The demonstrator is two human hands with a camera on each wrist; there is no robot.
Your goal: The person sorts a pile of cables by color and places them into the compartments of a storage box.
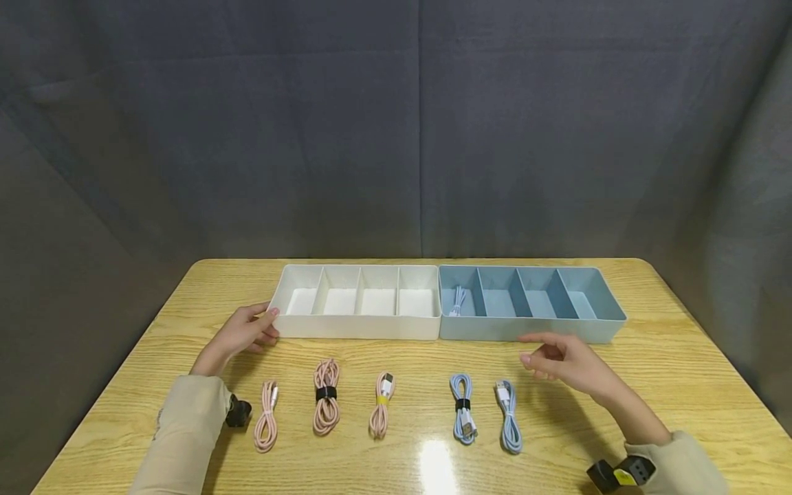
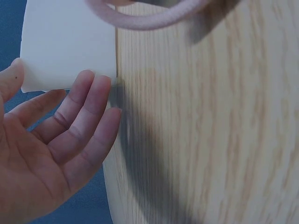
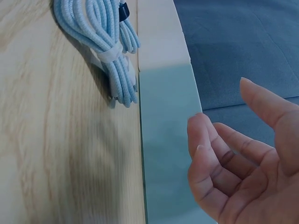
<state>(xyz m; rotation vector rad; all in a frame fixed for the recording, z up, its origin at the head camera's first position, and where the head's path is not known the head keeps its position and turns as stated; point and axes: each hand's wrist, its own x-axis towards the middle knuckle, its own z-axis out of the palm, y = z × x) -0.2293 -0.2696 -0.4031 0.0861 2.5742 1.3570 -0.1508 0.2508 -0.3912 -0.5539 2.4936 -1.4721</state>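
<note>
At the left end of a white divided box (image 1: pixel 355 327), my left hand (image 1: pixel 243 331) rests its fingertips against the front corner, thumb by the rim. The left wrist view shows the fingers loosely extended there. My right hand (image 1: pixel 568 361) hovers before a blue divided box (image 1: pixel 526 329), its fingers loosely bent and nothing in them. Nearest to this hand lies a coiled blue cable (image 1: pixel 509 419) with a white tie. Beside it is another blue cable (image 1: pixel 463 409) with a black strap. A pale blue cable (image 1: pixel 458 300) sits in the blue box's leftmost compartment.
Three pink coiled cables lie in a row at left: one with a light tie (image 1: pixel 266 419), one black-strapped (image 1: pixel 326 397), one yellow-banded (image 1: pixel 381 405). The boxes stand end to end near the back of the wooden table (image 1: pixel 371 474), before a dark curtain (image 1: pixel 309 137).
</note>
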